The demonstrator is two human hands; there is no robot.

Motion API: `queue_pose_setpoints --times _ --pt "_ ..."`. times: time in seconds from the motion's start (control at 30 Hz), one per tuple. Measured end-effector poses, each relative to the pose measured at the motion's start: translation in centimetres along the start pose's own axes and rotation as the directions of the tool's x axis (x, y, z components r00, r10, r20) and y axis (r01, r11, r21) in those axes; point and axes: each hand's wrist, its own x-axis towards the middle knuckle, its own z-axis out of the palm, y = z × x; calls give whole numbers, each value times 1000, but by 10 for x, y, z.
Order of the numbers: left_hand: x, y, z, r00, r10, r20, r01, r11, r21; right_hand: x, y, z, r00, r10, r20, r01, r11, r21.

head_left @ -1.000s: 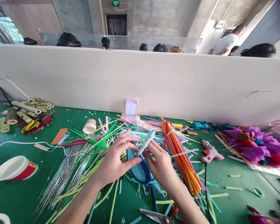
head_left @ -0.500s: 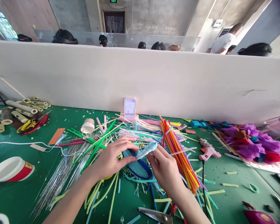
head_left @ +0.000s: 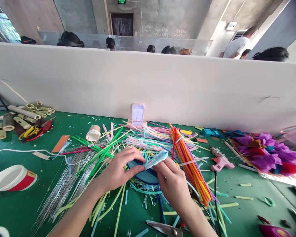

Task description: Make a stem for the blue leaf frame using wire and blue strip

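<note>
Between my hands is a light-blue fuzzy stick (head_left: 157, 159), apparently wrapped in pipe cleaner, tilted up to the right with a rounded tip. My left hand (head_left: 124, 166) pinches its lower end between thumb and fingers. My right hand (head_left: 172, 177) is closed on it near the upper end; some of those fingertips are hidden. Beneath both hands sits a blue oval piece (head_left: 144, 177) with a dark-blue rim, partly covered by my fingers. Scissors (head_left: 164, 227) lie below my right forearm, their handles partly hidden.
Orange pipe cleaners (head_left: 189, 164) lie right of my hands, silver wires (head_left: 64, 184) to the left. A pink glue gun (head_left: 222, 159) with a black cord and purple flowers (head_left: 268, 154) are at right. A paper bowl (head_left: 13, 177) and bamboo pieces (head_left: 27, 115) are at left. A white partition (head_left: 148, 79) stands behind.
The light-blue stick has tipped slightly flatter, its tip shifting right. My right hand has turned a little and covers more of the blue oval piece's right end.
</note>
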Motion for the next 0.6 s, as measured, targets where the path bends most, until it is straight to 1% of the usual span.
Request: queue_pose_setpoints --times 0.13,0.23,0.33,0.43,0.5,0.6 --pt "0 0 1 1000 9 5 -9 1000 29 2 4 5 998 -48 -35 47 999 -13" --pt "-1 -3 1 1000 22 5 -22 998 52 6 8 7 989 -131 -69 129 991 -29" --pt "-3 -6 4 996 55 -67 -49 995 90 9 9 8 978 -200 -57 196 978 -75" --pt "-3 -9 7 986 79 -146 -61 990 123 11 7 7 970 -239 -35 235 968 -92" --pt "-3 -10 8 985 88 -149 -73 992 105 10 5 8 966 -258 -27 255 963 -91" --pt "-3 -10 6 989 98 -112 -93 995 42 7 5 11 965 -258 -47 253 963 -89"
